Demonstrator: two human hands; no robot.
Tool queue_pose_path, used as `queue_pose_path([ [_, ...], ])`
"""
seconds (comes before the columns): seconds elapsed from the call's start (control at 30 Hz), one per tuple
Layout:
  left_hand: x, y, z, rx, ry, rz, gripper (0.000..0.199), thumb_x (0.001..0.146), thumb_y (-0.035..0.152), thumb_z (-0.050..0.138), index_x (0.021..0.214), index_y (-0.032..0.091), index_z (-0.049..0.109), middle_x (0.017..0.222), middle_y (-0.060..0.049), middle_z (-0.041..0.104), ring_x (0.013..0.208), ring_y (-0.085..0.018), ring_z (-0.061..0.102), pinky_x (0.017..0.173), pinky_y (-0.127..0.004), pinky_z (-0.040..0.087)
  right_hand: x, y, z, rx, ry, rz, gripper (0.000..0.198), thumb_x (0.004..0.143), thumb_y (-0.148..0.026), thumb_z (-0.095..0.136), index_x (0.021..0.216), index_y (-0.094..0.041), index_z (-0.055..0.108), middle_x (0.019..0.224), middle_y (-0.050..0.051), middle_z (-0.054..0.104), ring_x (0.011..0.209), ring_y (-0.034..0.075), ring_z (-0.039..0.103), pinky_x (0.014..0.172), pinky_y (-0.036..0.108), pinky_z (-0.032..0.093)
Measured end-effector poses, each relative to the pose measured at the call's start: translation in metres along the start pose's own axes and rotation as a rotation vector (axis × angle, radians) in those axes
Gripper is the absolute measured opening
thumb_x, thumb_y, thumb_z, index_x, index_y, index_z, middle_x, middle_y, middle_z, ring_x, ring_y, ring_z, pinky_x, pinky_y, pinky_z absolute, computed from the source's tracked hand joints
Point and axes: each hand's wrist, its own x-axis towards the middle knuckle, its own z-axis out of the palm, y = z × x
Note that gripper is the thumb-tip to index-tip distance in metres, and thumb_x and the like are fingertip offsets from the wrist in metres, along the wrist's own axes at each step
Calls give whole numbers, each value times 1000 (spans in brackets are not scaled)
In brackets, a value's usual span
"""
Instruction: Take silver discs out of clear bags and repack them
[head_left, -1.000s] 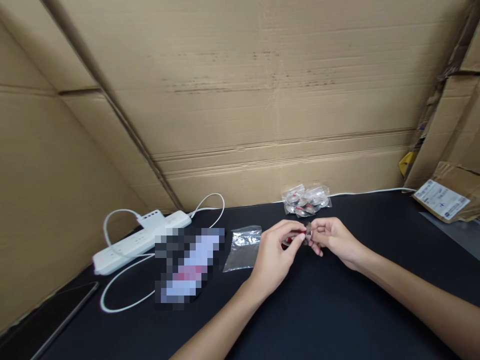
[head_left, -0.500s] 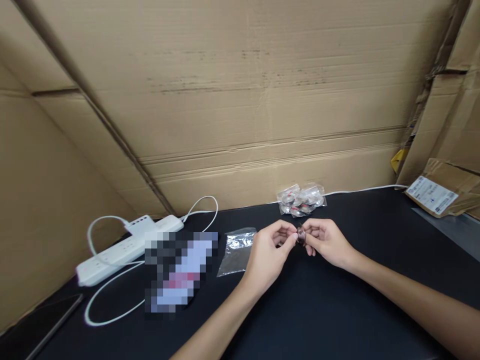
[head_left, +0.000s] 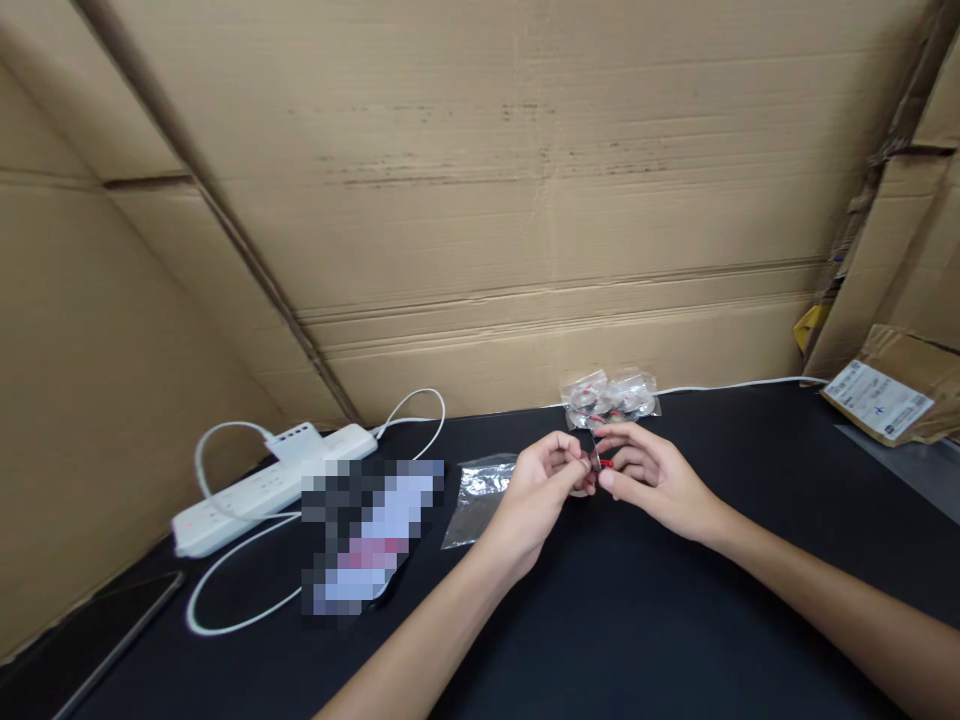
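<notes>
Between my two hands is a small, thin, dark and shiny disc (head_left: 596, 458), seen nearly edge-on. A bit of red (head_left: 607, 464) shows on its right side. My left hand (head_left: 541, 490) is closed in a pinch on the disc's left side, and a pale curved edge shows under its fingertips. From the right, my right hand (head_left: 664, 482) has its thumb and forefinger at the disc's edge, its other fingers curled behind. Beside my left wrist lies a flat clear plastic bag (head_left: 480, 485), partly covered by my hand.
Several round items in clear bags (head_left: 615, 395) lie by the cardboard wall (head_left: 555, 220). On the left are a white power strip (head_left: 247, 490) with a cable, a blurred-out object (head_left: 382, 540) and a dark flat device (head_left: 105, 640). A labelled brown package (head_left: 892, 390) lies at right.
The disc has turned from showing its face to nearly edge-on, and red now shows on it. My right hand's fingers have opened wider around it. The view has shifted slightly.
</notes>
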Motion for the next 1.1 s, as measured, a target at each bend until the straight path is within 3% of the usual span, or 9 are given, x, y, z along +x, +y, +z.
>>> queue_pose_path([
  [0.1, -1, 2, 0, 7, -27, 7, 14, 73, 18, 64, 76, 18, 51, 69, 3, 55, 64, -9, 55, 64, -22, 44, 0, 0, -1, 16, -38, 7, 49, 76, -31, 75, 120, -23, 55, 107, 7, 61, 84, 15, 65, 79, 32, 54],
  [0.27, 0, 4, -4, 11, -39, -12, 14, 73, 18, 64, 77, 18, 50, 67, 3, 54, 63, -10, 55, 65, -24, 44, 3, 1, -3, 53, 9, 34, 43, 71, -31, 79, 108, -21, 58, 92, 3, 62, 73, 13, 62, 74, 30, 54],
  [0.47, 1, 6, -5, -4, -8, 0, 14, 77, 19, 63, 78, 18, 49, 67, 4, 54, 62, -9, 55, 64, -24, 44, 5, 0, -4, 58, 62, 35, 45, 68, -30, 81, 106, -21, 58, 91, 2, 59, 69, 11, 59, 67, 27, 53],
  [0.6, 0, 4, -2, 27, 11, 2, 15, 79, 22, 64, 89, 17, 55, 72, 2, 57, 64, -11, 57, 64, -25, 47, 3, 1, -5, 14, 50, 15, 45, 70, -28, 79, 109, -22, 57, 94, 2, 58, 68, 10, 59, 65, 26, 53],
  [0.73, 0, 3, -2, 111, -39, 39, 16, 79, 25, 68, 89, 15, 60, 74, -1, 60, 64, -12, 57, 62, -26, 47, 3, 1, -5, 9, 33, 7, 46, 70, -27, 80, 109, -22, 58, 94, 2, 60, 68, 10, 59, 66, 27, 53],
  [0.87, 0, 4, -2, 131, -55, 65, 11, 80, 22, 68, 83, 14, 62, 73, -2, 62, 63, -12, 57, 62, -26, 47, 3, -2, -4, 183, 13, 96, 44, 68, -27, 82, 104, -20, 57, 90, 2, 59, 67, 11, 59, 61, 26, 52],
  [0.97, 0, 5, -1, 103, -56, 73, 11, 79, 22, 69, 82, 13, 63, 73, -2, 63, 64, -12, 58, 63, -25, 49, 2, -4, -5, 400, -116, 213, 37, 77, -29, 76, 105, -19, 54, 85, 2, 61, 65, 11, 59, 59, 26, 51],
  [1.1, 1, 3, -1, 105, -51, 83, 13, 78, 22, 70, 84, 13, 64, 74, -3, 64, 64, -12, 59, 62, -25, 50, 3, -4, -7, 609, -244, 270, 25, 87, -32, 66, 101, -16, 54, 85, 5, 63, 63, 11, 61, 57, 24, 49],
])
